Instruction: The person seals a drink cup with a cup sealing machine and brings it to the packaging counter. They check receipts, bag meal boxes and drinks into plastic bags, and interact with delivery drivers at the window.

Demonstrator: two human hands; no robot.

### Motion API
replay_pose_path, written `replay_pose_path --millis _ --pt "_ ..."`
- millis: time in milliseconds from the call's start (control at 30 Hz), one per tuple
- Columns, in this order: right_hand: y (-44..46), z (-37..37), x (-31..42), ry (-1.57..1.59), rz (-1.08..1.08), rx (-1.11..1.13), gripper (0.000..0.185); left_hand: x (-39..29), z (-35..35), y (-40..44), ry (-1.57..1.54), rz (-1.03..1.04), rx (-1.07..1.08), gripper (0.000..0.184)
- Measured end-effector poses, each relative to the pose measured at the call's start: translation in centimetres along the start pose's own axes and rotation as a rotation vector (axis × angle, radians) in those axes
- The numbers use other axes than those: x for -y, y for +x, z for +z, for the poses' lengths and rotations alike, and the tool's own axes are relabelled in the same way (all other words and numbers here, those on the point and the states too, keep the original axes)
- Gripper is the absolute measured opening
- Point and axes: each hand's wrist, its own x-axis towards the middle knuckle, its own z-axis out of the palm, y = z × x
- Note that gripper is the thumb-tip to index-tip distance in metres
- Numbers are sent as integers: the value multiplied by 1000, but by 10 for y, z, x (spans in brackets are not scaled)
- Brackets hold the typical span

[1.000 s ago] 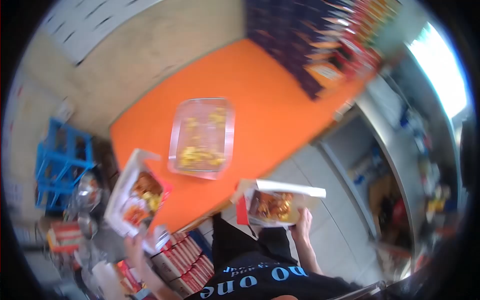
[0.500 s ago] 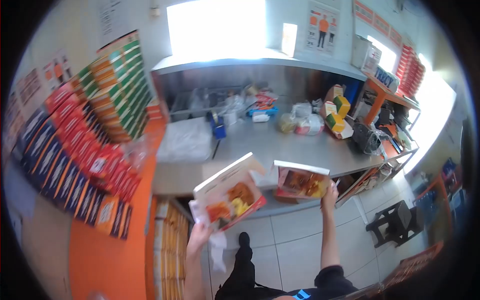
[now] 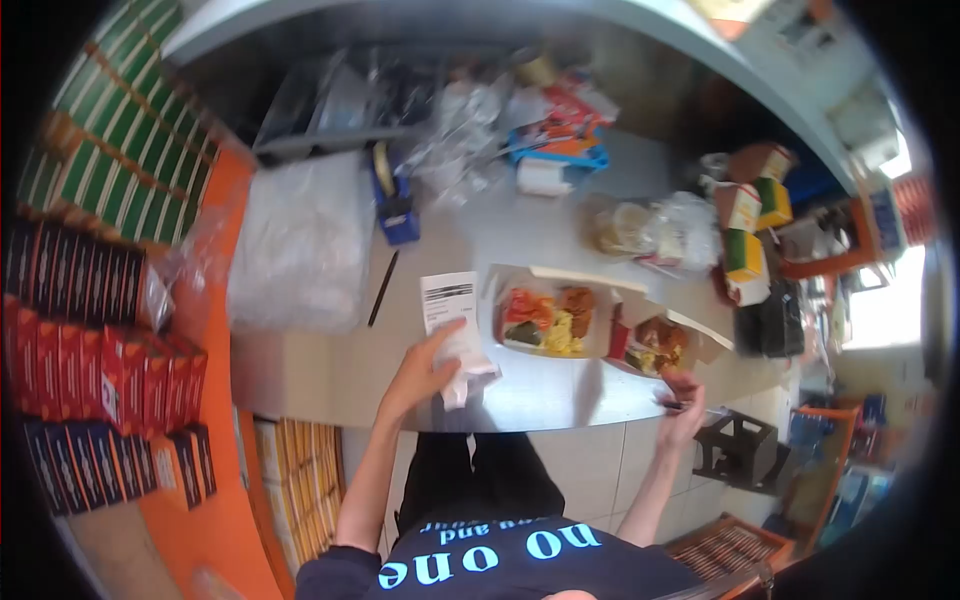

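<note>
The steel counter (image 3: 330,375) has a smooth, curved-looking front edge and throws back bright light. Over it, the left hand (image 3: 425,375) grips a white paper slip (image 3: 452,300) between thumb and fingers; its printed top lies flat, its lower end crumpled. The right hand (image 3: 683,415) is at the front edge, fingers curled round a slim dark stick (image 3: 670,404) — too small to identify.

Behind the left hand lie a thin black rod (image 3: 383,290), a blue tape dispenser (image 3: 397,215) and a wrinkled, translucent plastic stack (image 3: 300,240). Further back, a blue tray (image 3: 590,158) bears red packets (image 3: 565,115), with a crinkled clear bag (image 3: 685,232) and yellow-green cartons (image 3: 742,255) to the right.

Two open cardboard boxes sit side by side on the counter between the hands. The pale-walled box (image 3: 600,320) holds orange-red, brown, yellow and dark green food; the red-walled box (image 3: 618,337) — just beside the right hand — holds brown and yellow pieces.
</note>
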Motion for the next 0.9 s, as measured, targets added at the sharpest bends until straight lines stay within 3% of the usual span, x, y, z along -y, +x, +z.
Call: replay_pose_path --millis 67,100,133,167,200,267,300,367,400,467,567,600,700,733,900 --pt "-36 84 -6 -32 -178 654 48 23 -5 -1 361 4 -249 53" --pt "-59 129 -14 153 2 866 48 28 -8 -3 360 -41 -265 53" --pt "-72 162 -20 85 155 1065 46 32 -9 -5 432 -181 -302 54" --pt "-83 189 -44 243 189 1105 43 35 -8 -8 500 -320 -331 55" --pt "-94 221 -52 379 329 1048 43 38 -8 -11 488 -360 -335 55" --pt "-102 260 -90 214 276 825 37 40 -12 -13 855 -246 -356 60" --pt "-101 262 -118 139 222 750 27 42 -13 -14 849 -274 -335 60" --pt "-93 242 -180 -120 -129 687 25 48 -16 -10 828 -205 -338 67" --pt "-90 242 -182 -139 -119 680 25 52 -18 -9 872 -215 -324 74" --pt "-84 246 -166 -294 -353 803 31 51 -17 -3 849 -261 -318 75" --pt "-80 265 -155 -314 -165 719 34 55 -17 -2 850 -308 -300 77" --pt "-79 272 -158 -372 -360 732 35 57 -17 -3 867 -316 -295 78" --pt "-83 263 -168 -296 -443 891 35 63 -16 -2 870 -294 -338 80" --pt "-83 265 -168 -376 -430 780 32 62 -16 -3 864 -307 -332 80" --pt "-84 267 -165 -412 -512 858 32 63 -15 -2 852 -332 -320 82"
